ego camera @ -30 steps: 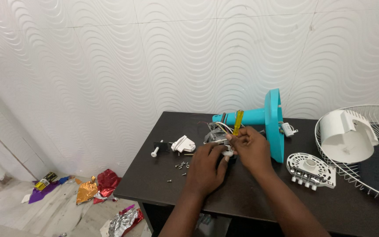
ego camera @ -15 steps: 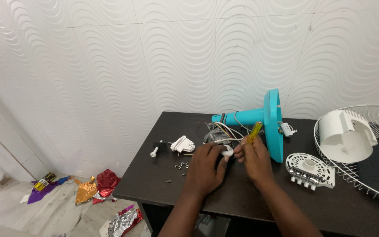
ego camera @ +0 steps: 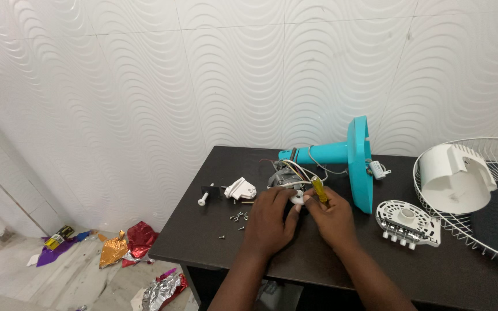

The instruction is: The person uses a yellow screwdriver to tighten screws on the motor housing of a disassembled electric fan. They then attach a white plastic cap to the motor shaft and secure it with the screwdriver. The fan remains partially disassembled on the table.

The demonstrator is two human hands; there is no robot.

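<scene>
White wavy wall panels stand behind a dark table (ego camera: pixel 214 253), and crumpled foil wrappers (ego camera: pixel 128 249) lie on the floor at the far left. On the table's left part rest a white pin (ego camera: pixel 204 198) and a small white bracket (ego camera: pixel 241 189), with loose screws (ego camera: pixel 238 217) scattered just in front of them. Next comes the left hand (ego camera: pixel 269 222), fingers curled down and closed around a small white part (ego camera: pixel 297 198), pinning it near the table top. Just beside it the right hand (ego camera: pixel 334 217) is clenched around a yellow screwdriver (ego camera: pixel 319 189), whose handle sticks up out of the fist; its tip is hidden, so where it lands cannot be told. The two hands nearly touch at the white part. Directly behind them sits a motor (ego camera: pixel 283 175) with loose wires, joined to a teal fan stand (ego camera: pixel 341 155) lying on its side. Further right lie a white vented cover (ego camera: pixel 408 221), a white housing (ego camera: pixel 455 177), and under it a white wire grille (ego camera: pixel 491 230) at the table's right edge.
</scene>
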